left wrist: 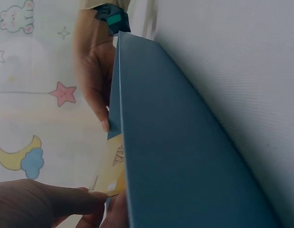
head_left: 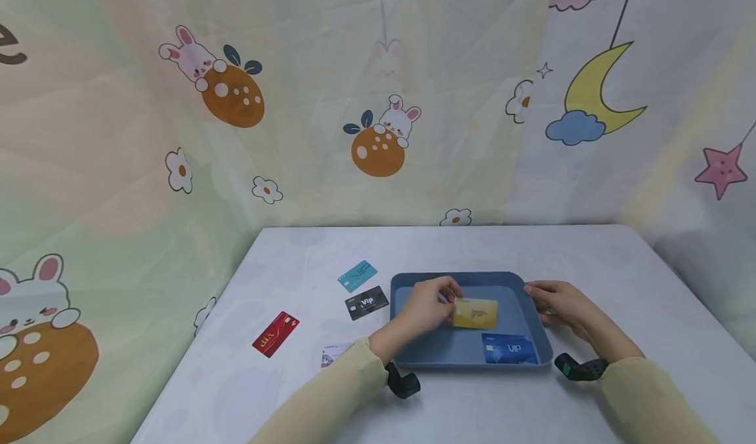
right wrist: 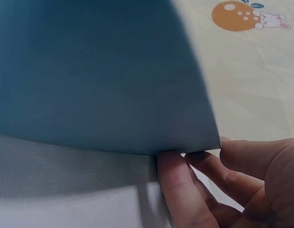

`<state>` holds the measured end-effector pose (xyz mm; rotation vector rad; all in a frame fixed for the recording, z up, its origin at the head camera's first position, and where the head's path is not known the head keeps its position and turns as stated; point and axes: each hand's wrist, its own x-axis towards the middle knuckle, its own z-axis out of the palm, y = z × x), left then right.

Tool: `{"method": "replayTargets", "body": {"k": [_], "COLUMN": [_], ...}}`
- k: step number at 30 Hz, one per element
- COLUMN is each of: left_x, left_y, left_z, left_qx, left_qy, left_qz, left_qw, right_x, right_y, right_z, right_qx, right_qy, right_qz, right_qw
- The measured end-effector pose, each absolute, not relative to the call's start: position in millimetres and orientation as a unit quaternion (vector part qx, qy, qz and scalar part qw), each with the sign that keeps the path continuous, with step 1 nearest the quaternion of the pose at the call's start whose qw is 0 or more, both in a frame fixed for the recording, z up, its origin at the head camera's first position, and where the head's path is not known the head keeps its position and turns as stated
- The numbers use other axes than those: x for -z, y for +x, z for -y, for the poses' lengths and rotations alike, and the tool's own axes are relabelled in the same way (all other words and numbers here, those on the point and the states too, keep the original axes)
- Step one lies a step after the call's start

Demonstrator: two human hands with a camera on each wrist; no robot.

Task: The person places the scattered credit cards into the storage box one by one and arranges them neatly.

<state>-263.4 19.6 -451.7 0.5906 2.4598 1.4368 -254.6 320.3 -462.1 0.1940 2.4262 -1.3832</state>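
Observation:
In the head view my left hand [head_left: 426, 303] pinches the left end of a yellow card [head_left: 475, 313] over the blue tray [head_left: 434, 351]. The left wrist view shows the thumb and fingers on the edge of that card [left wrist: 111, 166], beyond the tray wall [left wrist: 180, 137]. At the tray's right side my right hand [head_left: 558, 305] grips the rim. Up close in the right wrist view, its thumb is at the rim and other fingers touch the wall's underside. A blue VIP card [head_left: 509, 349] lies in the tray's front right part.
Left of the tray, several cards lie on the white table [head_left: 307, 247]: a teal card [head_left: 357, 276], a black card [head_left: 367, 303], a red card [head_left: 275, 334] and a pale card [head_left: 334, 353] partly hidden by the left sleeve. A printed cloth backdrop [head_left: 319, 103] stands behind the table.

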Motion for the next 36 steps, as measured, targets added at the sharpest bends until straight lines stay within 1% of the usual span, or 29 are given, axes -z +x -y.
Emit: {"method": "replayTargets", "body": {"k": [21,36], "left_x": [453,459], "left_y": [-260,-262], "left_z": [-38,-54], "left_qx": [-0.483,-0.387], "left_qy": [0.198,0.222], "left_qz": [-0.843,-0.888], "left_qw": [0.127,0.110], "right_x": [460,460], "right_y": [-254,-253], "right_z": [-318,-318], "right_qx": [0.488,0.488], "right_qy": [0.081,0.080], "right_qz": [-0.852,-0.853], "right_qw": [0.172,0.169]}}
